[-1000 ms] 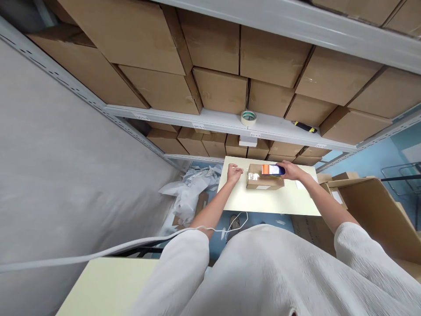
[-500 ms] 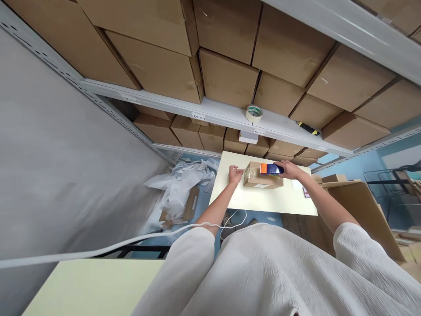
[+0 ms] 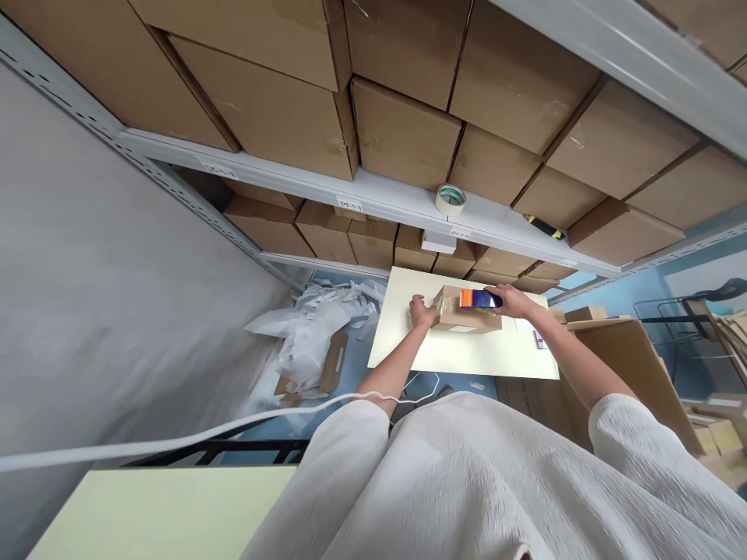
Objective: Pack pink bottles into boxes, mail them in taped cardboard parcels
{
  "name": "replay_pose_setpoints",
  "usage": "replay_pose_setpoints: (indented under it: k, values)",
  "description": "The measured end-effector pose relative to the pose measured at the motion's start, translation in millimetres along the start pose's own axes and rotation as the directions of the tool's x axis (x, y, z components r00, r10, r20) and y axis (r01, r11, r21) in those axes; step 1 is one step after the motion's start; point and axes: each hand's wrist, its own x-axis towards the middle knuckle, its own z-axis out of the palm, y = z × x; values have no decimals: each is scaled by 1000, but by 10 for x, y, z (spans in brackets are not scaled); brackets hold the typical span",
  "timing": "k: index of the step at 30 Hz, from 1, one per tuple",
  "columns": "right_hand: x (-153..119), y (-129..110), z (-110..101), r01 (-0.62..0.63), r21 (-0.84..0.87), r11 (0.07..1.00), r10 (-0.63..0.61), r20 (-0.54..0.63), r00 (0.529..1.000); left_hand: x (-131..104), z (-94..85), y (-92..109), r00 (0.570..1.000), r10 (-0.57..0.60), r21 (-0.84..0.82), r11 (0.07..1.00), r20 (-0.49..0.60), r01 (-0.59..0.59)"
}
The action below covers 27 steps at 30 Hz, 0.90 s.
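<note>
A small cardboard box with clear tape on its left end and a white label on its near side lies on the pale yellow table. My left hand is at the box's left end, thumb against it and fingers apart. My right hand is closed round the right end of a dark blue tape dispenser, whose orange front rests over the box top. The dispenser partly hides the top.
Shelves of cardboard boxes rise behind the table. A tape roll and a yellow-black cutter sit on the shelf edge. A phone lies at the table's right. White plastic wrap covers floor at left; a white cable crosses in front.
My left hand has moved slightly right onto the box's left end, and its fingers have opened from a curled pose. The dispenser and my right hand have hardly moved.
</note>
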Motion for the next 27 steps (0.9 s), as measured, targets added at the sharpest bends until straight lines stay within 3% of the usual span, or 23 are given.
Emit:
replay_pose_setpoints:
  k: [2, 4, 7, 9, 11, 14, 18, 23, 27]
  values:
    - [-3, -40, -16, 8, 4, 1000, -8, 12, 1000, -53, -14, 30, 989, 141, -32, 990, 35, -140]
    - [-5, -84, -31, 8, 5, 1000, -8, 23, 1000, -102, -14, 81, 936, 341, -23, 940, 87, -341]
    - [3, -146, -41, -19, -12, 1000, 19, 44, 999, -149, -14, 166, 764, 586, 154, 757, 268, -635]
    - [16, -180, -41, -38, -29, 999, 40, 67, 997, -167, -31, 192, 655, 624, 266, 605, 426, -750]
    - [35, -210, -48, -54, -44, 998, 59, 102, 993, -182, -65, 182, 597, 611, 342, 491, 520, -801]
    - [74, -246, -87, -93, -89, 992, 108, 187, 976, -205, -118, 134, 565, 599, 409, 390, 567, -825]
    - [126, -270, -157, -110, -156, 982, 152, 288, 945, -226, -140, 105, 562, 581, 460, 330, 589, -824]
    - [139, -245, -195, -63, -173, 983, 120, 340, 933, -231, -121, 109, 551, 567, 493, 272, 612, -827]
    - [30, -70, -222, -70, -192, 979, 136, 355, 925, -232, -113, 94, 542, 557, 517, 222, 629, -827]
